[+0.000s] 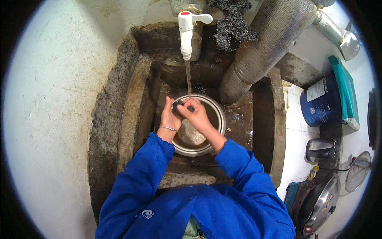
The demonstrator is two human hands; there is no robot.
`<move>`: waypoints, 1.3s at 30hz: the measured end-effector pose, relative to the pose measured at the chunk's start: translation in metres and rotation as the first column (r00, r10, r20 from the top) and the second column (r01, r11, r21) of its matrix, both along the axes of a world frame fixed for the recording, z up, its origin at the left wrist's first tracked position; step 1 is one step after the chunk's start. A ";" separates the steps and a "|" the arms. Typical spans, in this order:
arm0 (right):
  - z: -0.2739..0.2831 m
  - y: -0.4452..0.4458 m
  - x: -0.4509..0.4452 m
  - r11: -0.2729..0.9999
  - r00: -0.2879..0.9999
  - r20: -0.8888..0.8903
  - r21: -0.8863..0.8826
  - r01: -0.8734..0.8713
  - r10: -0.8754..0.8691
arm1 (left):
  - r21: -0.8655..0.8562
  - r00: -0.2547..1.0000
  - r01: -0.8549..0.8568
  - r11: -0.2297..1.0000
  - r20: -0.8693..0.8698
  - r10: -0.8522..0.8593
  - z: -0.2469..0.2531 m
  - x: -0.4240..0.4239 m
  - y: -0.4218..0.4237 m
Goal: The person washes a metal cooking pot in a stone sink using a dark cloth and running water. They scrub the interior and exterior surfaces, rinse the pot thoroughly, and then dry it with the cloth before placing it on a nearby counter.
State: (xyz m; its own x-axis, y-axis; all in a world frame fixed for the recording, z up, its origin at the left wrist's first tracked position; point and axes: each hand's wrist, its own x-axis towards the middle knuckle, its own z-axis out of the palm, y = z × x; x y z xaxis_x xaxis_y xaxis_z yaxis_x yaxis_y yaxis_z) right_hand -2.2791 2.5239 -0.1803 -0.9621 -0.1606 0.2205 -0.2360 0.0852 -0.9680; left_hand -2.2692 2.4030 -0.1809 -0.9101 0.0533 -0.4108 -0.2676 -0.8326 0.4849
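My left hand (170,119), palm up with a thin bracelet at the wrist, cradles a small dark object (178,104). My right hand (197,116) pinches at it from the other side; fingers and blur hide its exact shape. Both hands are over a round, pale-rimmed basin (221,119) in the sink. A pale, textured patch (191,134) shows inside the basin, and I cannot tell what it is. From a white plastic tap (186,35) with a red dot, a stream of water (188,77) falls just behind my fingers.
The worn sink (128,119) has thick, raised edges. A foil-wrapped pipe (262,47) slants down into it at the back right, beside hanging steel wool (234,30). To the right are a dark blue bucket (320,103), a kettle (320,151), a wire strainer (358,171) and a metal lid (323,206).
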 end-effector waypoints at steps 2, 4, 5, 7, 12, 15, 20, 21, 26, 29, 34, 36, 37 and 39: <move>0.012 -0.023 0.015 0.990 0.995 -0.081 0.136 -0.043 0.054 | 0.122 0.988 0.075 0.990 -0.146 -0.057 -0.049 -0.008 -0.020; -0.012 -0.002 -0.014 0.957 0.970 -0.114 0.174 0.232 -0.215 | -0.006 0.990 -0.082 0.997 -0.119 0.081 -0.004 0.004 0.029; -0.021 0.005 -0.030 0.910 0.924 -0.148 0.177 0.375 -0.352 | -0.008 0.985 -0.081 0.997 -0.150 0.079 0.002 0.009 0.033; -0.013 0.006 -0.043 0.895 0.859 0.267 0.028 0.445 -0.436 | -0.060 0.966 0.015 0.998 -0.257 -0.030 0.003 0.015 0.038; 0.012 -0.021 0.011 0.980 1.000 -0.012 0.197 -0.023 0.026 | 0.228 0.940 0.203 0.952 -0.317 -0.124 -0.046 -0.016 -0.014; 0.005 -0.016 0.001 0.972 0.976 -0.142 0.142 0.185 -0.165 | -0.079 0.999 0.035 0.996 -0.036 -0.038 -0.006 0.001 0.023; 0.017 0.002 -0.026 0.956 0.953 0.270 -0.217 0.196 -0.135 | -0.005 0.990 0.060 0.998 -0.127 -0.060 0.025 0.014 0.041; 0.022 -0.008 -0.009 0.978 0.975 0.196 -0.153 0.138 -0.107 | 0.013 0.993 0.040 0.999 -0.108 -0.038 0.025 0.010 0.038; 0.004 -0.016 -0.003 0.989 0.990 0.005 0.019 0.144 -0.144 | 0.035 0.982 0.101 0.994 -0.162 -0.094 0.005 0.006 0.023; -0.025 0.006 -0.032 0.970 0.970 0.103 0.131 0.207 -0.221 | -0.047 0.947 0.150 0.988 -0.282 -0.157 0.022 0.017 0.038; 0.032 0.041 -0.013 0.920 0.933 0.010 -0.164 -0.355 0.361 | -0.318 0.796 0.468 0.825 -0.254 -0.549 0.043 0.011 -0.010; 0.055 0.056 -0.006 0.817 0.827 -0.169 0.352 -0.457 0.536 | -0.361 0.765 0.531 0.767 -0.186 -0.617 0.055 0.013 -0.017; 0.063 0.052 0.001 0.765 0.782 -0.257 0.516 -0.386 0.568 | -0.388 0.757 0.563 0.730 -0.111 -0.643 0.052 0.014 -0.021; 0.081 0.050 0.011 0.576 0.655 -0.250 0.741 -0.344 0.713 | -0.482 0.699 0.559 0.675 -0.163 -0.696 0.057 0.017 -0.021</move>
